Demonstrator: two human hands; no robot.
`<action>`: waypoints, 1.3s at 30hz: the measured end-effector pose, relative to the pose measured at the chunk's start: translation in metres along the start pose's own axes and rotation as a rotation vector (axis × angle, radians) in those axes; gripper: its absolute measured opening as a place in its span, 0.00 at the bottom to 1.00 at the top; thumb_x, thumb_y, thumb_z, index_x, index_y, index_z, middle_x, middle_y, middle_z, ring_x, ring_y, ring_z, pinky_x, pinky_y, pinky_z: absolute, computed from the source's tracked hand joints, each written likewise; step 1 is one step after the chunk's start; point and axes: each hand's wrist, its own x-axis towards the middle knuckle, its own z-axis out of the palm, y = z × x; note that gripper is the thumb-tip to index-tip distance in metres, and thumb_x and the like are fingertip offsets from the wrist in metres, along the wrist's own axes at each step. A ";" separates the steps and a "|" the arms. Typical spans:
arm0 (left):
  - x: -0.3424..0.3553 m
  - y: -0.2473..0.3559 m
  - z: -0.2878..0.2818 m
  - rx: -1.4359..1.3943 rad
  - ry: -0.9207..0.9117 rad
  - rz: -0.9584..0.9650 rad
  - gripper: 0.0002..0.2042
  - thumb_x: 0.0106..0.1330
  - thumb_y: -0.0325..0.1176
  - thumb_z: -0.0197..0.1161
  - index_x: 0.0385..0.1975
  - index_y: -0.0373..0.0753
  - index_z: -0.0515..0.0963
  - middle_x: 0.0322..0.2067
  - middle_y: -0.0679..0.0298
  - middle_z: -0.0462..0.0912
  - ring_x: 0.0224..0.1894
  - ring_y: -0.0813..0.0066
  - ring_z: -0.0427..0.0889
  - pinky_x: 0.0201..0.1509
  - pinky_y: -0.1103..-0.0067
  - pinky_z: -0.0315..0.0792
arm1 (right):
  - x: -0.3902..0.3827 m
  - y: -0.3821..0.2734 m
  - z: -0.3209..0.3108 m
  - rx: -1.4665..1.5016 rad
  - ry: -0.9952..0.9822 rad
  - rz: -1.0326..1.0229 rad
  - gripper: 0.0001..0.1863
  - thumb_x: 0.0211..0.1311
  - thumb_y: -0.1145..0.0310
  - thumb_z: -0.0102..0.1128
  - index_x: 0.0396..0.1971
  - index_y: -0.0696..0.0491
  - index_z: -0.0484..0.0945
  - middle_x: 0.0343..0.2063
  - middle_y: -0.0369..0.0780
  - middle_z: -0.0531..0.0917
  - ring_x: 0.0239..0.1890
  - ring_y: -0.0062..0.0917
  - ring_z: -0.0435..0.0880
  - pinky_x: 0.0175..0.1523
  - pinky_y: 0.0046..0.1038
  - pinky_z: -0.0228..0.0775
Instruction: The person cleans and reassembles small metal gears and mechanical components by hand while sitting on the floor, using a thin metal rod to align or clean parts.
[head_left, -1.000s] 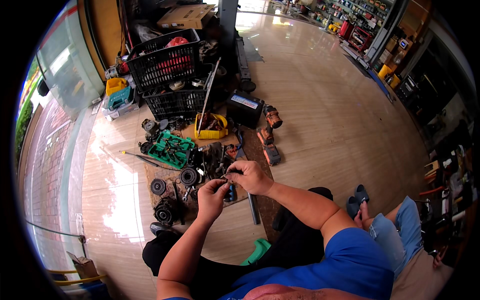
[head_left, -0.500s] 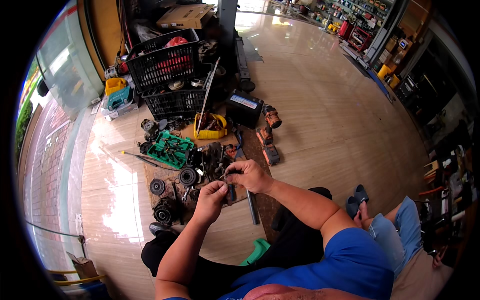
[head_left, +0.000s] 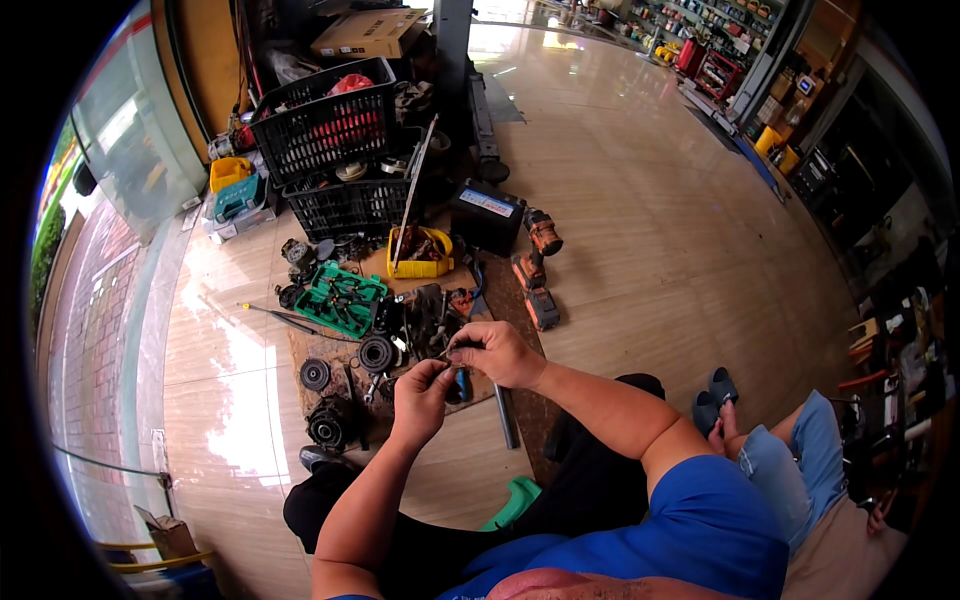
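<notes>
Close together above the littered work board, both hands pinch at something small and dark. My left hand (head_left: 424,398) has thumb and fingers pressed together, just below and left of the other. My right hand (head_left: 497,354) is closed too, its fingertips curled over the small piece; what it is cannot be made out. Beneath them lie greasy machine parts (head_left: 420,315), a dark pulley wheel (head_left: 377,353) and a wrench (head_left: 373,388). A ribbed round part (head_left: 329,422) and a flat dark disc (head_left: 315,374) sit to the left.
A green tool tray (head_left: 343,298) and a yellow container (head_left: 420,252) lie beyond the parts. Black crates (head_left: 350,210) stand behind, beside a battery (head_left: 487,215). An orange-black cordless tool (head_left: 540,305) and a metal tube (head_left: 506,416) are at right. Another person's slippered feet (head_left: 717,395) are further right.
My left hand has shifted slightly, its fingertips nearer to the right hand's. The right hand stays almost in place.
</notes>
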 end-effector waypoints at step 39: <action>0.002 -0.006 -0.007 0.089 -0.075 0.044 0.06 0.66 0.28 0.60 0.35 0.30 0.79 0.27 0.70 0.80 0.30 0.88 0.72 0.35 0.84 0.69 | -0.003 -0.007 -0.004 0.067 -0.080 0.160 0.06 0.59 0.72 0.64 0.33 0.60 0.81 0.28 0.35 0.82 0.33 0.13 0.77 0.38 0.20 0.69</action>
